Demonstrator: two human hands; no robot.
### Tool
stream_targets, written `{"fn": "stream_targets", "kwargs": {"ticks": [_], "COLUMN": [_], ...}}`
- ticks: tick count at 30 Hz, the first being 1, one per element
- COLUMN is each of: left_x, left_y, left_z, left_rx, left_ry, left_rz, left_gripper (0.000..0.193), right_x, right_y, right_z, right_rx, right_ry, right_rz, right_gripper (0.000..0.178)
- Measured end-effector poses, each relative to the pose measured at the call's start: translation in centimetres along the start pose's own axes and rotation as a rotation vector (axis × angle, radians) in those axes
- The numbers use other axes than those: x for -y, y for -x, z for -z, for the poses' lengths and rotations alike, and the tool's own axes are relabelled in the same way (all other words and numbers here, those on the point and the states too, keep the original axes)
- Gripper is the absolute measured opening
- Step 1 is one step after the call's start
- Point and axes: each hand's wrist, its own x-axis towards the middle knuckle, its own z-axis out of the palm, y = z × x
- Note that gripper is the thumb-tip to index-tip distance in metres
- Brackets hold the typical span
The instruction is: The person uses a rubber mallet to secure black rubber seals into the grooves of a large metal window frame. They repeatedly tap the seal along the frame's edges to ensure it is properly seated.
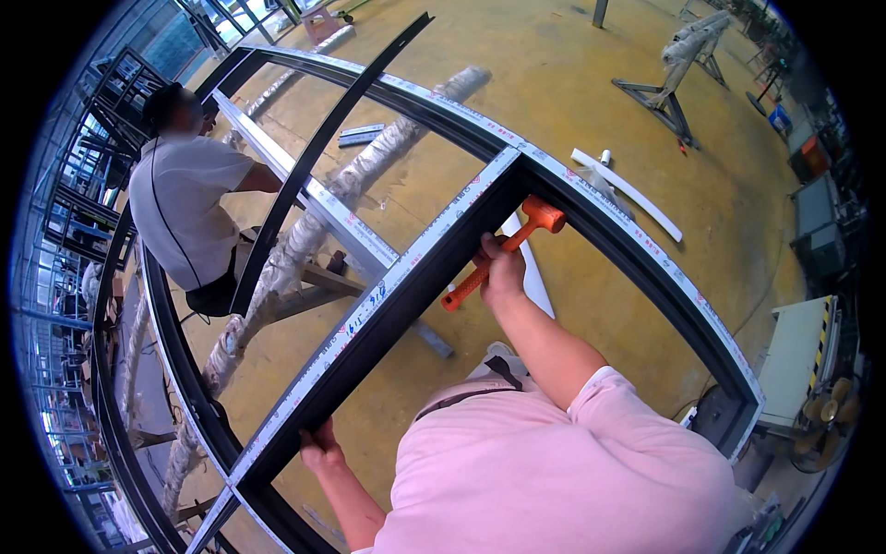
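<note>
My right hand (503, 270) is wrapped round the handle of an orange mallet (544, 215), its head by the inner corner of a large metal frame (519, 159). The frame has dark sides and a pale protective film along its top faces. A crossbar (383, 277) of this frame runs diagonally from that corner down to the lower left. Near its lower end my left hand (323, 450) grips the bar's dark side, the fingertips partly hidden beneath it. I stand inside the frame's opening.
A co-worker (189, 198) in a light shirt sits at the left, inside the frame, beside a long dark curved strip (341, 120). Plastic-wrapped supports (355, 175) carry the frame. White strips (632, 194) lie on the yellow floor (554, 83). A fan (824, 415) stands at the right.
</note>
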Motion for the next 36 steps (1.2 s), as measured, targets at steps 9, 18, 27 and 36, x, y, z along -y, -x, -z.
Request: {"fn": "stream_targets", "kwargs": {"ticks": [9,18,27,36], "left_x": [0.0,-0.4,-0.2,0.5], "left_y": [-0.7,1.4,1.5,1.8], "left_z": [1.2,-1.3,-3.5,-1.6], "left_rx": [0.001,-0.052,-0.11,0.098], "left_ry": [-0.002,0.483,0.606,0.766], "left_rz": [-0.009,0.095,0.053,0.081], "left_gripper": [0.042,0.043,0.049,0.069], "right_x": [0.3,3.5,3.3,6.8], "right_y": [0.1,2.4,4.2,2.7], "right_z": [-0.7,1.6,8.4,3.8], "right_rx": [-0.006,0.08,-0.064,0.235], "right_ry": [0.068,0.349,0.663,0.768], "right_rz": [-0.023,0.041,0.123,-0.196], "right_gripper": [0.019,0.017,0.021,0.013]}}
